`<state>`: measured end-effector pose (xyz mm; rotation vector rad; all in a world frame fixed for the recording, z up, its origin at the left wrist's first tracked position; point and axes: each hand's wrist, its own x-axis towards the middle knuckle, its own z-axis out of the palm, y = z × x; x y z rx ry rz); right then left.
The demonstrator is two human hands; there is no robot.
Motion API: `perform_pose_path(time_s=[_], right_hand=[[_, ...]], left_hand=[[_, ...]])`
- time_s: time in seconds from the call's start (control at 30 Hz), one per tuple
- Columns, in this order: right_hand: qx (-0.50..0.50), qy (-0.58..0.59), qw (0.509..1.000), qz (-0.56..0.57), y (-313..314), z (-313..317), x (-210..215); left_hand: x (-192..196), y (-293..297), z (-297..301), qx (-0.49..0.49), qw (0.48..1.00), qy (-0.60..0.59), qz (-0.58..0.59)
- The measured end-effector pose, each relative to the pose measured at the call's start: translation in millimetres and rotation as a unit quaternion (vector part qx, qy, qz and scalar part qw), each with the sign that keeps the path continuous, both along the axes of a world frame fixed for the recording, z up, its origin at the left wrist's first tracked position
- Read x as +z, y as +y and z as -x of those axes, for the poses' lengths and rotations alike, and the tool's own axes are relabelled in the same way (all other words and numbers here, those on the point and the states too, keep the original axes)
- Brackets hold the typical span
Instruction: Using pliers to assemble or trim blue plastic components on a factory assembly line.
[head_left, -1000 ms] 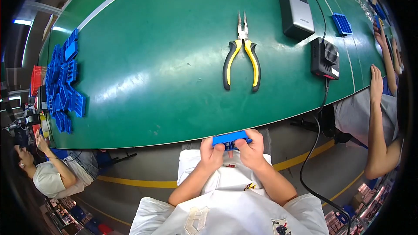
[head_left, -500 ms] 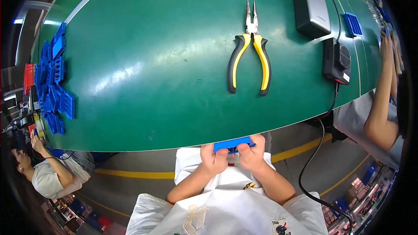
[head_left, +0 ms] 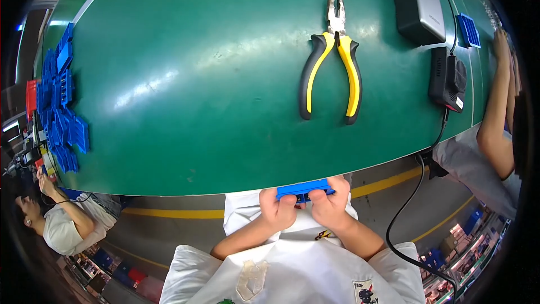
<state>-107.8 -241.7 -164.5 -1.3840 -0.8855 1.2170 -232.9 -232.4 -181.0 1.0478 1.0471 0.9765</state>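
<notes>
Glossy tabletop (head_left: pixel 214 129) — oblong blue part (head_left: pixel 304 187)

part (head_left: pixel 304 187) between hands (head_left: pixel 277 209) — table (head_left: pixel 197 118) beyond

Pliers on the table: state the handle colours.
The handles are black and yellow, seen best in the head view.

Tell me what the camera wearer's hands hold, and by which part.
A blue piece: the left hand grips its left end, the right hand its right end.
</notes>
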Motion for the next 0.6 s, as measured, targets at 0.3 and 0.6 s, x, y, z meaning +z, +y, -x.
perform_pose_path(time_s=[0.3,0.6], right_hand=[[-0.008,0.011,0.999,-0.048,-5.6,3.3,-10.6],[-0.016,0.062,0.995,0.073,-12.8,5.5,12.0]], left_hand=[[3.9,-6.8,1.5,0.009,0.993,-0.081,0.087],[24.8,-6.9,6.3,-0.023,0.978,-0.093,0.184]])
